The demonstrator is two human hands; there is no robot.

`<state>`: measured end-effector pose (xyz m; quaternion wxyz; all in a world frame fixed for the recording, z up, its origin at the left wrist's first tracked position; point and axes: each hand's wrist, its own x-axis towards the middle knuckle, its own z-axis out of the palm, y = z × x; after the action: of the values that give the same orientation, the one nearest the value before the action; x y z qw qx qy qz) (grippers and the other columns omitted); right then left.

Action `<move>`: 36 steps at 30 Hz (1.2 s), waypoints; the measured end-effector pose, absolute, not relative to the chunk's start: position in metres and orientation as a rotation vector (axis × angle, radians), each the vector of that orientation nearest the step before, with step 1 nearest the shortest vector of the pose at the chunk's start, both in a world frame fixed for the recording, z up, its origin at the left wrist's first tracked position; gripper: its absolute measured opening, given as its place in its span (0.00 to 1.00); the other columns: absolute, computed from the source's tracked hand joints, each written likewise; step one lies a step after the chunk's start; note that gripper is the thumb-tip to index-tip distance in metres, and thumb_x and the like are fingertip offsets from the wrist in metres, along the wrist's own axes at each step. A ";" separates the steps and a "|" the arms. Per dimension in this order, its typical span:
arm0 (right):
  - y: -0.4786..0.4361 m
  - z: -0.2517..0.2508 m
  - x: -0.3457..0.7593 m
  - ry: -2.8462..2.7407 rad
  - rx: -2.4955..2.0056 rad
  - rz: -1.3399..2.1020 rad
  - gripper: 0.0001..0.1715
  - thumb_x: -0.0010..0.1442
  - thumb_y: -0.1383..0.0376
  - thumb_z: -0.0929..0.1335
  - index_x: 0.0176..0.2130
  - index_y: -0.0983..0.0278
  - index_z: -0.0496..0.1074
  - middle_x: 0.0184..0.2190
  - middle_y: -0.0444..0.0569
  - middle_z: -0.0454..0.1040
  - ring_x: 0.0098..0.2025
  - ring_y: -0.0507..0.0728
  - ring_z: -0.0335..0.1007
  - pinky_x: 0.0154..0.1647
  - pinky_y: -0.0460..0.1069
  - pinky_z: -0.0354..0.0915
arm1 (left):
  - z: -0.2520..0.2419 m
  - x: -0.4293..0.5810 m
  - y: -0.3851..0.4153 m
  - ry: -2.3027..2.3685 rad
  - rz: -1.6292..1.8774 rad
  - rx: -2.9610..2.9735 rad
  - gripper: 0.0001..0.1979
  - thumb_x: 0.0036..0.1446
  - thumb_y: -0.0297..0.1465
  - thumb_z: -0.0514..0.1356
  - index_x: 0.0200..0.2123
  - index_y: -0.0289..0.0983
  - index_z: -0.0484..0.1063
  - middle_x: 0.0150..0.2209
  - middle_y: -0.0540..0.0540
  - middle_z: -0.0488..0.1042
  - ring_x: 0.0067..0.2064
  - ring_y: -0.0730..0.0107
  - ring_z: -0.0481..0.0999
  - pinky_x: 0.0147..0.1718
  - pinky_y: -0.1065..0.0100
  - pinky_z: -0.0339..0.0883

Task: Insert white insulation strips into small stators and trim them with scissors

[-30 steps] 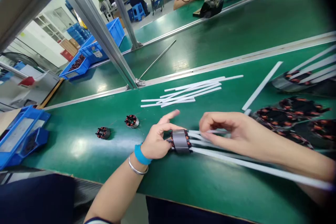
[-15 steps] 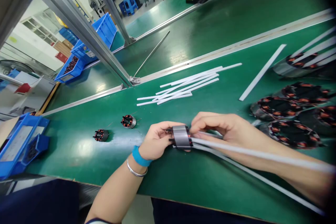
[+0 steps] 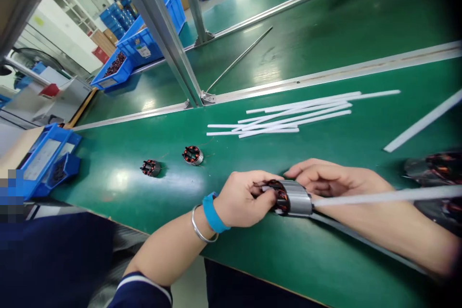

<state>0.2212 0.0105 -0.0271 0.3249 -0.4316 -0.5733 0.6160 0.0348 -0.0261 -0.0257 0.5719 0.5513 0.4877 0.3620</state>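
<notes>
My left hand (image 3: 243,199) pinches the left end of a motor stator (image 3: 299,198), its thumb and fingers at the copper windings and black end piece. The stator lies tilted on its side, its grey steel body showing. From its right end a white strip (image 3: 386,196) runs across my right forearm, and a second strip (image 3: 357,229) trails below. My right hand (image 3: 335,178) is curled against the stator's far side; its thumb is hidden. Two smaller stators, one (image 3: 193,155) nearer and one (image 3: 150,168) further left, stand on the green bench (image 3: 173,197).
Loose white strips (image 3: 288,118) lie behind my hands, with a separate strip (image 3: 422,122) at right. Larger stators (image 3: 436,168) stand at the right edge. A metal post (image 3: 159,24) rises at the back; blue bins (image 3: 61,171) sit at left.
The view has swung to the right edge less, shifting the bench things rightward. The stator has turned to show its wound left end, and my right hand has moved from its strip end to its far side.
</notes>
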 end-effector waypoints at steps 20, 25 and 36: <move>0.013 -0.016 0.221 -1.712 -1.159 1.649 0.15 0.44 0.52 0.75 0.22 0.60 0.77 0.31 0.52 0.75 0.31 0.59 0.71 0.30 0.49 0.67 | -0.015 0.030 -0.022 1.107 0.815 1.035 0.12 0.46 0.23 0.63 0.37 0.29 0.79 0.21 0.49 0.73 0.20 0.81 0.68 0.20 0.78 0.63; 0.011 -0.012 0.224 -1.720 -1.244 1.550 0.21 0.45 0.46 0.73 0.21 0.60 0.74 0.30 0.50 0.75 0.32 0.58 0.69 0.36 0.51 0.65 | -0.009 0.023 -0.014 0.986 0.661 0.826 0.15 0.47 0.20 0.60 0.40 0.30 0.79 0.21 0.49 0.75 0.24 0.76 0.76 0.26 0.75 0.72; 0.017 -0.012 0.221 -1.702 -0.984 1.746 0.28 0.48 0.47 0.73 0.16 0.64 0.63 0.22 0.48 0.69 0.24 0.53 0.63 0.23 0.47 0.58 | -0.027 0.025 -0.012 0.901 0.678 0.746 0.14 0.41 0.24 0.65 0.35 0.29 0.79 0.23 0.48 0.76 0.22 0.74 0.76 0.22 0.73 0.72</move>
<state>0.2209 0.0173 -0.0116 0.2533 -0.3620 -0.6263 0.6423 0.0247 -0.0122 -0.0267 0.7801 0.3451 0.4169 0.3139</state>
